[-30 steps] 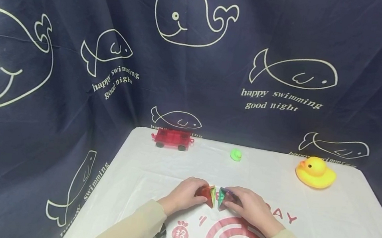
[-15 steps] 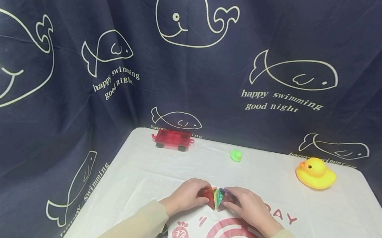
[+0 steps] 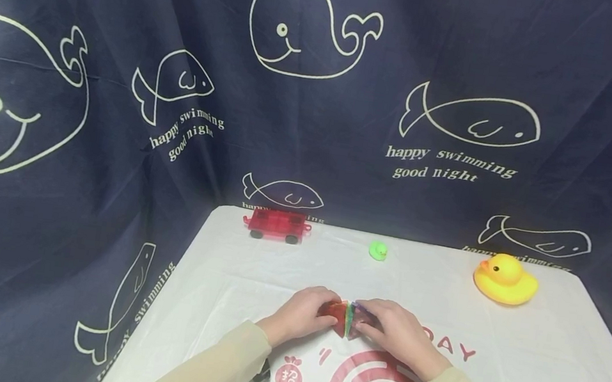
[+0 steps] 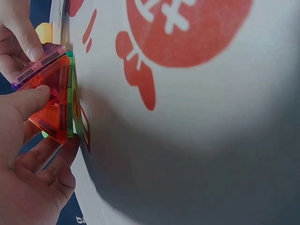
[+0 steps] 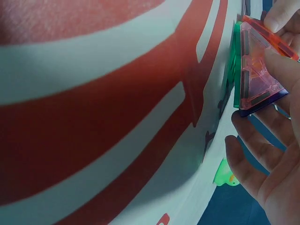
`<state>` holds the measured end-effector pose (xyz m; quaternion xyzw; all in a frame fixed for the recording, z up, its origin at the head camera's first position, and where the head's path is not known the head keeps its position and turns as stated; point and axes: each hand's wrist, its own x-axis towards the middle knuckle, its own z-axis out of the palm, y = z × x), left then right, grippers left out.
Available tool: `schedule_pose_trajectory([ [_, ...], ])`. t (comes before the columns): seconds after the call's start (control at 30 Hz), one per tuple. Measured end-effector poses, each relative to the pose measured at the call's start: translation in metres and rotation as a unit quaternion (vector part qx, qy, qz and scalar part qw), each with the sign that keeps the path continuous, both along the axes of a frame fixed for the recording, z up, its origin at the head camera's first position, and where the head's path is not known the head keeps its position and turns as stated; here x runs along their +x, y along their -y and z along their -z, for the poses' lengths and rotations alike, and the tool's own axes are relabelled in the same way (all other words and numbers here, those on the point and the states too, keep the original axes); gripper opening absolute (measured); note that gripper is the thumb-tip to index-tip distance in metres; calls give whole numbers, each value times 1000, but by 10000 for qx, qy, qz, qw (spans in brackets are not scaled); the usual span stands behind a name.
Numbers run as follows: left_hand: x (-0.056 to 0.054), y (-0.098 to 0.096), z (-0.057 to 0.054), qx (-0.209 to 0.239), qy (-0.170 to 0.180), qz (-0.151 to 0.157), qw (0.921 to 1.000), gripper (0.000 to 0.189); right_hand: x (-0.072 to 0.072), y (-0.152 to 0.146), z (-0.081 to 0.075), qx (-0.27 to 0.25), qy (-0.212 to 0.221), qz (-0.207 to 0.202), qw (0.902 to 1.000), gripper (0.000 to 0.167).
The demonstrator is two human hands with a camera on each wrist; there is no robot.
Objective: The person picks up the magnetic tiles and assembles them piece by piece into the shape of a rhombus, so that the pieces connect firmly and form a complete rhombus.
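My left hand (image 3: 299, 314) pinches a cluster of translucent magnetic tiles, with an orange-red triangular tile (image 4: 57, 78) facing the left wrist camera. In my right hand (image 3: 402, 334) is a second cluster, where a pink triangular tile (image 5: 257, 77) shows between thumb and fingers. A green tile (image 5: 237, 70) lies along its base side, and a dark purple edge runs below. The two clusters meet side by side just above or on the table cover; which one I cannot tell. My fingers partly hide the far faces of both.
At the back of the white-covered table (image 3: 249, 267) stand a red toy wagon (image 3: 277, 224), a small green duck (image 3: 378, 250) and a larger yellow duck (image 3: 506, 280). A dark blue whale-print curtain (image 3: 314, 127) hangs behind and to the sides.
One second ago a gap stood between the two tile clusters. My hands have brought them together, the left moving slightly right, so they now touch. The wagon and ducks stay put.
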<state>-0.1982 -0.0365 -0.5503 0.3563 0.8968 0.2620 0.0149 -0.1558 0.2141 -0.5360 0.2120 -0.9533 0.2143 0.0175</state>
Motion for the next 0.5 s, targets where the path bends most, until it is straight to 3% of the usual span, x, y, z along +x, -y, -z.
schedule_pose_trajectory([
  [0.3,2,-4,-5,77,-120,33,9999,34,1,4,0,49,-569,-198,9982,51],
  [0.5,2,-5,-5,35,-78,-27,10000,34,1,5,0,71,-649,-200,9977,51],
])
